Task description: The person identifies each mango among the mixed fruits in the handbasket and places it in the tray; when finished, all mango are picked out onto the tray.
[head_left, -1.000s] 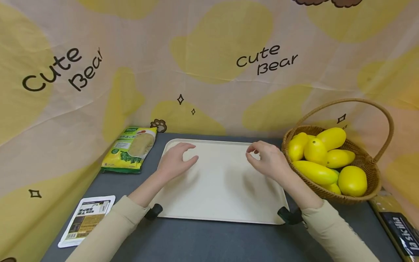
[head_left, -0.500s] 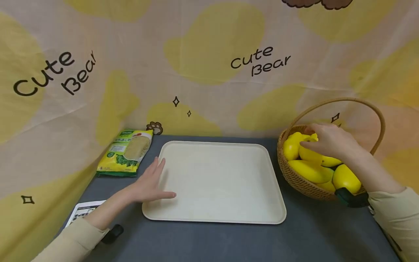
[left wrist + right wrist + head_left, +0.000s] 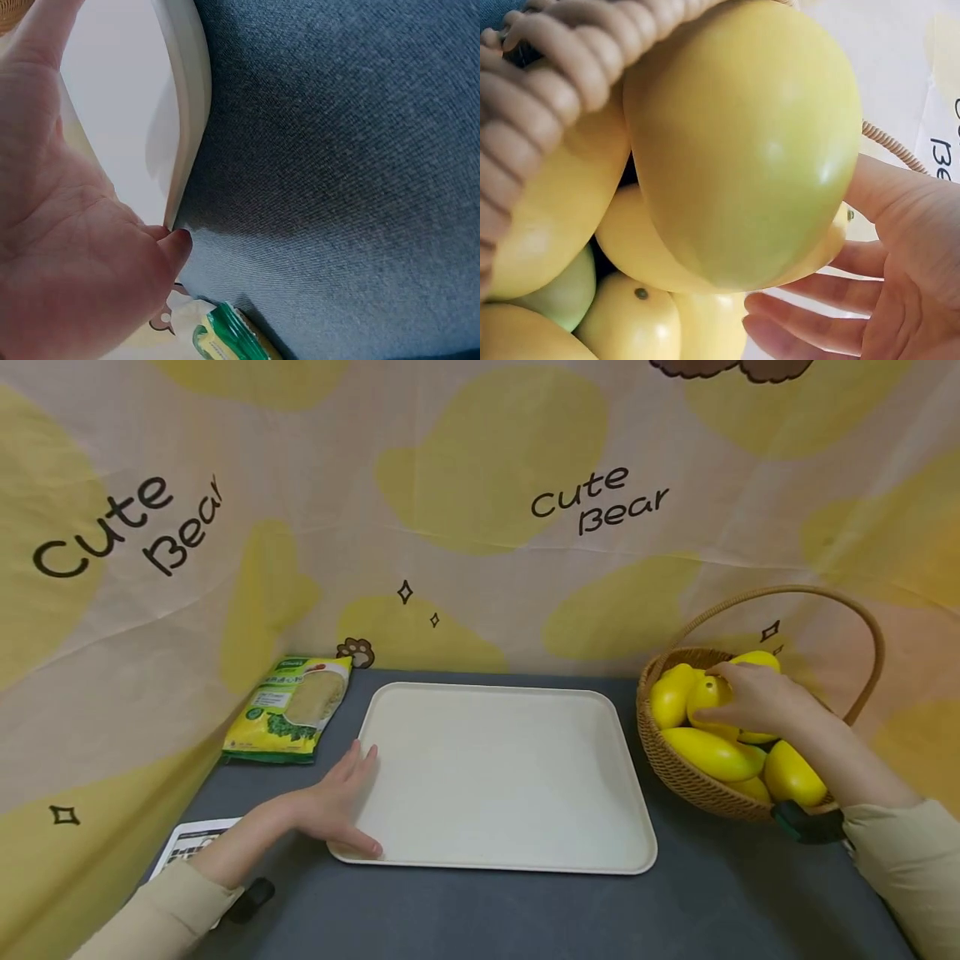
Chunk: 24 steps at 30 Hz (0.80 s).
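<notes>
My left hand [image 3: 333, 806] is spread at the left side of a cream rectangular tray [image 3: 495, 777]. Its fingertips meet the tray's edge, and in the left wrist view a finger lies right at the rim [image 3: 191, 75]. Over a woven basket [image 3: 667, 772] at the right, my right hand [image 3: 765, 697] grips a yellow mango [image 3: 708, 697], thumb on the near side and fingers curled over the far side. A large yellow mango [image 3: 742, 142] fills the right wrist view and hides part of this grip; several more mangoes [image 3: 712, 754] lie around it.
The basket's tall handle [image 3: 810, 588] arches above the right hand. A yellow-green food packet [image 3: 288, 710] lies at the back left. Under the left forearm a white flat package [image 3: 187, 839] partly shows. A patterned cloth [image 3: 465, 527] hangs behind the grey table [image 3: 480, 914].
Both hands have left their place above the tray. The left went to the tray's left edge; the right went right into the basket and closed round a mango.
</notes>
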Available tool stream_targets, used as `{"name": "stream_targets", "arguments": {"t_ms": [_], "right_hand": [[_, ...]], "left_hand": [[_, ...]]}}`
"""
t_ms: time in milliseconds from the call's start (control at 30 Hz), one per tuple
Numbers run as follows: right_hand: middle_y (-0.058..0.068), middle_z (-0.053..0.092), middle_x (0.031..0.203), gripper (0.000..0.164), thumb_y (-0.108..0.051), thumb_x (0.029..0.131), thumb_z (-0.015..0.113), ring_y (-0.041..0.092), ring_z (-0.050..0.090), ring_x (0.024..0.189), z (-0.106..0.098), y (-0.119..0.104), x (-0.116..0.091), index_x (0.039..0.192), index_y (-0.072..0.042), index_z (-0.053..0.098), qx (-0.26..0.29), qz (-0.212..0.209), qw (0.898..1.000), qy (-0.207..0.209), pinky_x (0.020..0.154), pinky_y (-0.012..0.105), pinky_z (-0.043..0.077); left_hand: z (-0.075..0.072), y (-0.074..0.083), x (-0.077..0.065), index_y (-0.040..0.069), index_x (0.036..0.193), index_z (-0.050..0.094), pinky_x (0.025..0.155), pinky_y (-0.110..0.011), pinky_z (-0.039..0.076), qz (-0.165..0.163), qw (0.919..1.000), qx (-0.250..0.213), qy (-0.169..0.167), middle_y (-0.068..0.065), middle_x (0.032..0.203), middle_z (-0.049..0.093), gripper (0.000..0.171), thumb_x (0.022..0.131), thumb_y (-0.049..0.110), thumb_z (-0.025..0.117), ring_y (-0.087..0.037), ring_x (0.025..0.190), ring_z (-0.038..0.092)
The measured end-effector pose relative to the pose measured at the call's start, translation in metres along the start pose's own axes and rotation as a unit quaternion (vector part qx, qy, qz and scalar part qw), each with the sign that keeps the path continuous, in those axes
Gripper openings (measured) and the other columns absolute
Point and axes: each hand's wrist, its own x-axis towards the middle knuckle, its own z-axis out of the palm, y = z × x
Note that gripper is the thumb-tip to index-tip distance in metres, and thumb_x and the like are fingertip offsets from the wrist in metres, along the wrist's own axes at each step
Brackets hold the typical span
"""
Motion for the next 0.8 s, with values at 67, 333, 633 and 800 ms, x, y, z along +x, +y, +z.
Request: {"name": "stream_targets", "arguments": {"t_ms": [67, 333, 633, 800], "right_hand": [[0.036, 0.055, 0.119, 0.081, -0.041, 0.083, 0.074, 0.049, 0.055, 0.103, 0.001, 0.002, 0.000, 0.130, 0.018, 0.044, 0.008, 0.000, 1.000, 0.003, 0.082, 0.060, 0.045], [0.037, 0.055, 0.117, 0.081, -0.048, 0.086, 0.071, 0.050, 0.056, 0.098, -0.012, 0.003, -0.016, 0.133, 0.012, 0.045, 0.037, 0.014, 0.998, 0.055, 0.076, 0.058, 0.045], [0.034, 0.043, 0.138, 0.086, -0.055, 0.086, 0.067, 0.055, 0.049, 0.113, -0.037, -0.015, -0.047, 0.146, 0.000, 0.038, 0.113, 0.069, 0.982, 0.134, 0.079, 0.065, 0.042], [0.015, 0.047, 0.138, 0.074, -0.045, 0.090, 0.067, 0.036, 0.049, 0.120, -0.038, -0.028, -0.053, 0.149, -0.011, 0.037, 0.223, 0.057, 0.961, 0.151, 0.080, 0.030, 0.049]], "left_hand": [[0.000, -0.001, 0.000, -0.007, 0.152, -0.001, 0.108, -0.068, 0.010, 0.004, 1.0000, 0.000, -0.001, -0.035, 0.154, -0.014, 0.135, 0.067, 0.051, 0.086, -0.050, 0.142, -0.008], [-0.002, -0.004, -0.004, -0.006, 0.153, 0.003, 0.108, -0.068, 0.011, 0.009, 0.9998, 0.011, -0.013, -0.035, 0.154, -0.013, 0.134, 0.066, 0.052, 0.086, -0.051, 0.142, -0.006], [0.000, -0.014, -0.003, -0.002, 0.154, 0.004, 0.109, -0.066, 0.014, -0.001, 0.9993, 0.036, -0.008, -0.033, 0.155, -0.011, 0.137, 0.062, 0.059, 0.085, -0.050, 0.143, -0.004], [0.002, -0.017, 0.000, -0.003, 0.154, 0.007, 0.108, -0.065, 0.017, 0.001, 0.9982, 0.060, 0.003, -0.034, 0.155, -0.008, 0.138, 0.060, 0.064, 0.083, -0.051, 0.142, 0.001]]}}
